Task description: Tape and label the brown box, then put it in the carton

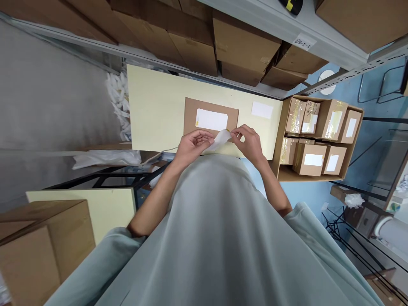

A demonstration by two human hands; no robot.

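I see the white strip (220, 138) pinched in both hands' fingers: left hand (194, 145) lower-left end, right hand (249, 142) upper-right; brown cardboard (190, 118) just above, mid-frame

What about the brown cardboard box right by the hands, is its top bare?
No, a white label lies on top of the brown cardboard box.

Pale yellow tabletop (156, 110): brown cardboard package (190, 117) near middle, white slip (262, 109) to its right.
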